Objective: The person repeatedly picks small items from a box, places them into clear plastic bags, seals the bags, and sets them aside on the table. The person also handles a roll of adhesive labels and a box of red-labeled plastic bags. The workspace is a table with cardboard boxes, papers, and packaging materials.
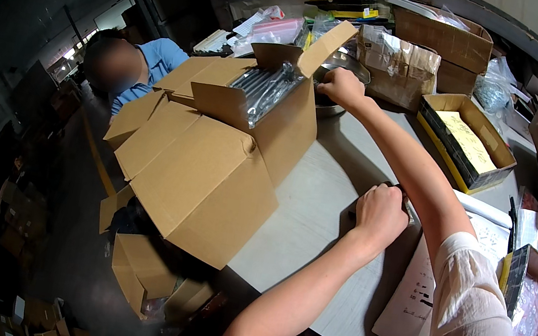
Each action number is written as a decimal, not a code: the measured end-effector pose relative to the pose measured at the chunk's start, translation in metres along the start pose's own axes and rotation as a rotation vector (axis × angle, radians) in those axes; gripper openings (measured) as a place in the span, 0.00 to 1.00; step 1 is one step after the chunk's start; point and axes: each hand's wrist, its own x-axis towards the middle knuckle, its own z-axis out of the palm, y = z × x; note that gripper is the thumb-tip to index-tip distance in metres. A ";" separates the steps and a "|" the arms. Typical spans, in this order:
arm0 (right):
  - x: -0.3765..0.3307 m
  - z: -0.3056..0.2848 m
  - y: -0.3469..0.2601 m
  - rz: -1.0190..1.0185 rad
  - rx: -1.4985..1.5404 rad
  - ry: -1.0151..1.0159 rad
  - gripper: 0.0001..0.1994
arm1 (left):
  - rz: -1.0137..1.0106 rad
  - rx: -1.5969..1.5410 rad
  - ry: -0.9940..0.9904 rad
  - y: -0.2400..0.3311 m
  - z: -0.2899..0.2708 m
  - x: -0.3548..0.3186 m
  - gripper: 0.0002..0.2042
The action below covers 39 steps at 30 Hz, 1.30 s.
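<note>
My right hand (343, 88) reaches to the far side of the table, at a round metal bowl (349, 64). Its fingers are closed at the bowl; what they pinch, if anything, is hidden. Closer to me, my left hand (381, 215) is closed in a fist just above the table. Something dark shows at its edge, too little to name. Left of my right hand stands an open cardboard box (289, 135), packed with dark, long items in clear plastic bags (267, 88). Another cardboard box (187, 164) with raised flaps is in front of it.
Papers with handwriting (412, 305) lie under my right arm. A black and yellow tray (428, 124) holds yellow paper slips. A worn carton (399, 65) and bagged goods line the back. Across the table leans a person in a blue shirt (159, 55). More cartons (140, 268) sit below the table edge.
</note>
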 end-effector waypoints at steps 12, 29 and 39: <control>0.000 -0.013 0.017 0.141 0.952 -0.058 0.09 | -0.039 -0.097 -0.040 0.002 -0.004 0.001 0.09; -0.075 -0.100 0.027 0.057 0.039 -1.118 0.12 | 0.173 -0.095 -0.223 0.005 -0.007 -0.001 0.09; -0.070 -0.116 0.020 0.067 -0.029 -1.211 0.13 | 0.250 -0.101 -0.265 0.011 -0.009 -0.005 0.08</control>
